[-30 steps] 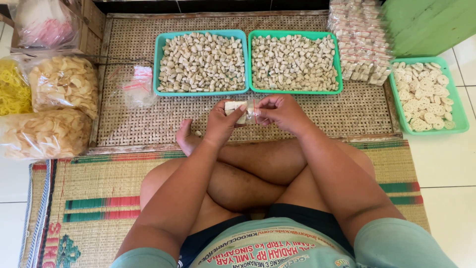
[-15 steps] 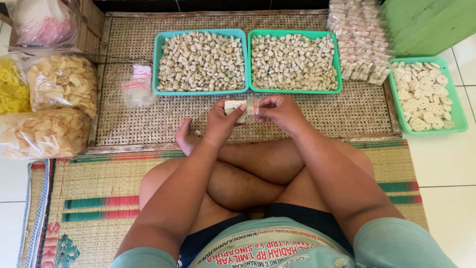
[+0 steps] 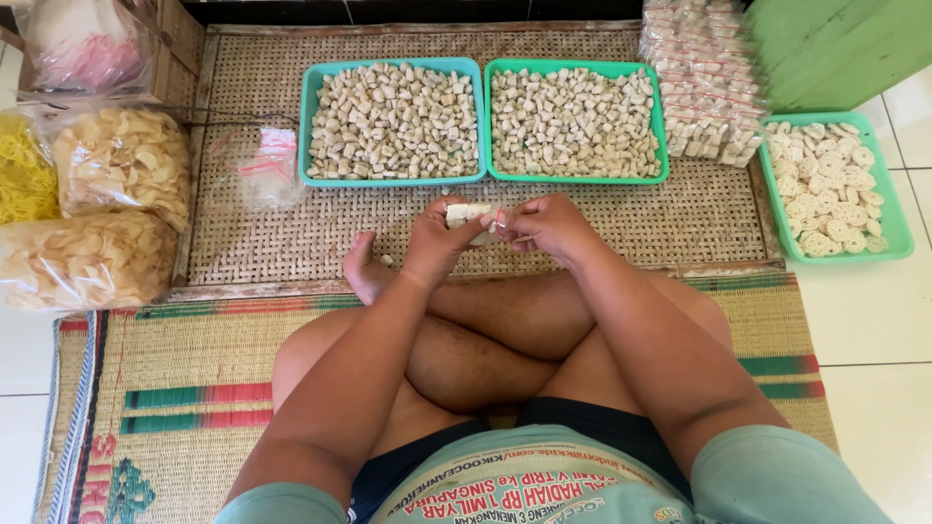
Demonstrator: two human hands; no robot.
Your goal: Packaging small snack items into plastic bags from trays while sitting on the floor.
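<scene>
Small pale snack packet (image 3: 467,214) — clear-wrapped, held level above the woven mat.

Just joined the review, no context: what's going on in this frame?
A person sits cross-legged on a woven mat, both hands raised in front of two trays. The left hand grips a small pale packet, and the right hand pinches at its end. Ahead sit a blue tray and a green tray, both full of small pale pieces. To the right are a stack of filled packets and another green tray of round crackers. Clear bags of chips lie on the left.
</scene>
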